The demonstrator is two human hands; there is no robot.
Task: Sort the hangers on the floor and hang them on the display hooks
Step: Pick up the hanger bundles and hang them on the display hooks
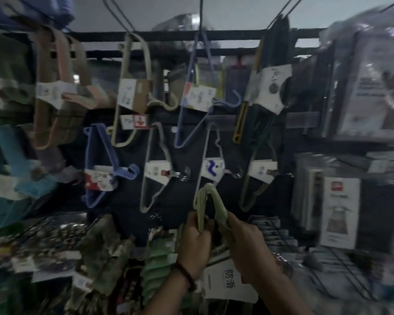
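**Pale green hanger bundle** [210,198]: held low at centre frame in front of the dark display panel, hook ends uppermost, just below the white wire hanger set [210,164].

**Grip:** the left hand [197,244] is curled round the bundle's left leg. The right hand [248,248] grips the right leg. A paper label [230,283] hangs below the hands.

**Recommendation:** square the hook ends together, raise the bundle level, and thread all the hooks over one display hook at once so that none splays.

**Material:** appears to be matte plastic of flat section, though motion blur limits certainty.

**Neighbouring stock:**
- a thin coated blue wire set [197,96]
- a fuzzy blue set [132,171]
- beige contoured hangers [132,94]

Each set is banded with a card sleeve.
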